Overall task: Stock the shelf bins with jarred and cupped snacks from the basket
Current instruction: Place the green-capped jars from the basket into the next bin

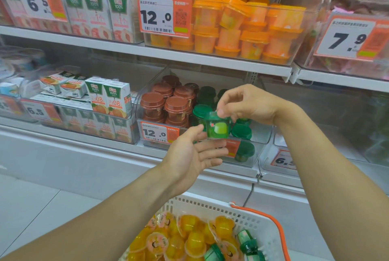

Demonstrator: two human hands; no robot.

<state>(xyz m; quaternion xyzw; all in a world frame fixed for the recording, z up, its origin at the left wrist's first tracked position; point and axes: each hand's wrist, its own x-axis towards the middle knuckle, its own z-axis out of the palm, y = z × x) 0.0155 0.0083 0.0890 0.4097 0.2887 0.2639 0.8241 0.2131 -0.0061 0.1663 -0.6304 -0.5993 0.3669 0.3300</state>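
Right hand (250, 102) pinches green cup (217, 127) by lid rim, mid-air before lower bin (255, 153). Left hand (192, 153) open-palmed at cup's 7 o'clock, fingertips just beneath. Cup looks light, stiff, slick; lid rim safest hold.

Pinched under the right hand's (250, 104) fingertips (221, 111), a translucent green plastic cup (217, 127) shows a pale lime patch. Behind those fingers stand brown-lidded cups (168, 105) and dark green-lidded jars (242, 131). Above, orange-lidded cups (252, 29). Below the left hand's (193, 155) fingers, a white perforated basket (210, 206), orange-handled, holds yellow jelly cups (189, 237).
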